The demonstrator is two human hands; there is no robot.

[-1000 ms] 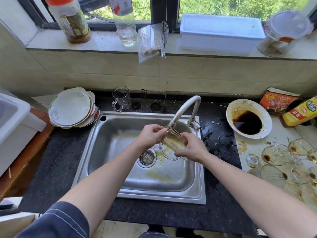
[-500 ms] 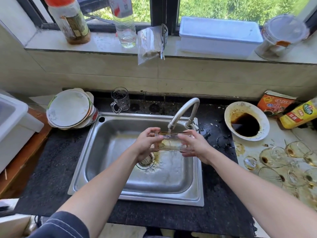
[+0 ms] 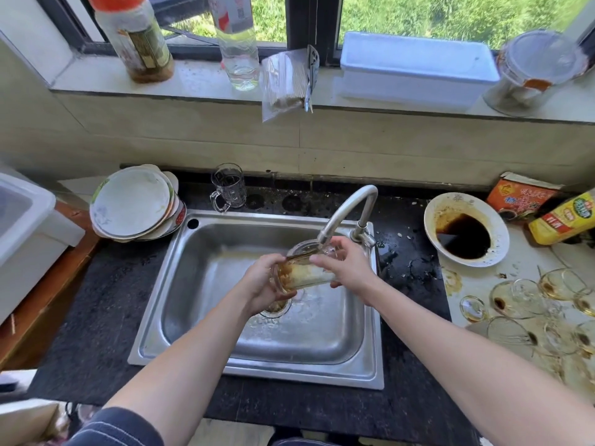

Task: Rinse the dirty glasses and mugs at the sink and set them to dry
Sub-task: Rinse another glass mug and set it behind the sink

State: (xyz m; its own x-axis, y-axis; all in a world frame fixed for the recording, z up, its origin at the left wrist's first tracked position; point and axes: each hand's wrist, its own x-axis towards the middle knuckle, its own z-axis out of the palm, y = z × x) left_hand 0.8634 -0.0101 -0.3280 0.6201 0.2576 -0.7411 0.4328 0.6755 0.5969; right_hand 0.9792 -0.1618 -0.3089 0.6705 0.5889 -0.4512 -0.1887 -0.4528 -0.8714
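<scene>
In the head view, a drinking glass (image 3: 302, 272) is gripped at its base by the left hand (image 3: 264, 284) and near its mouth by the right hand (image 3: 346, 268), over the sink (image 3: 225, 358). Held level half a second ago, it is now tipped under the faucet (image 3: 346, 209); brown residue remains, so rinsing seems unfinished.

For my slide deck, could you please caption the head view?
Both hands, left and right, hold a stained glass sideways under the faucet over the sink.
</scene>
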